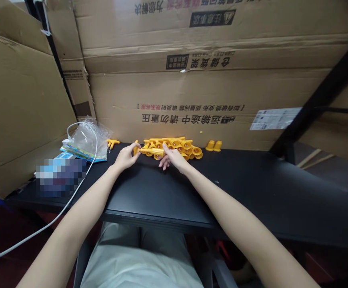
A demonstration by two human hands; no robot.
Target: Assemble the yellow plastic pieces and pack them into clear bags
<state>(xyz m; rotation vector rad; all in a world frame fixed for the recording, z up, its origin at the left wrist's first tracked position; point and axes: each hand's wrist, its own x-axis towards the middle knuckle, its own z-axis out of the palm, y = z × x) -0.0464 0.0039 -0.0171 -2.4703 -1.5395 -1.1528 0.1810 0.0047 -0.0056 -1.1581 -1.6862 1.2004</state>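
Between my two hands lies a yellow plastic corkscrew (152, 151), held sideways a little above the black table (159, 188). My left hand (127, 156) is closed, its fingertips pinching the T-shaped handle end. On the other end, my right hand (173, 157) grips the wider sleeve with thumb and fingers, the lower fingers curling loosely beneath. Just behind them is a pile of similar yellow corkscrews (189, 148), many with flared open ends facing me. Two T-handles with metal spirals (113, 143) rest left of my left hand. Two yellow sleeves (214, 146) stand upright right of the pile.
Cardboard (174, 88) walls the back and left of the table. At left are a clear plastic bag (84, 138), a blurred-out object (60, 178) and a white cable (81, 186) running over the table edge. A dark metal post (309, 96) slants up at right.
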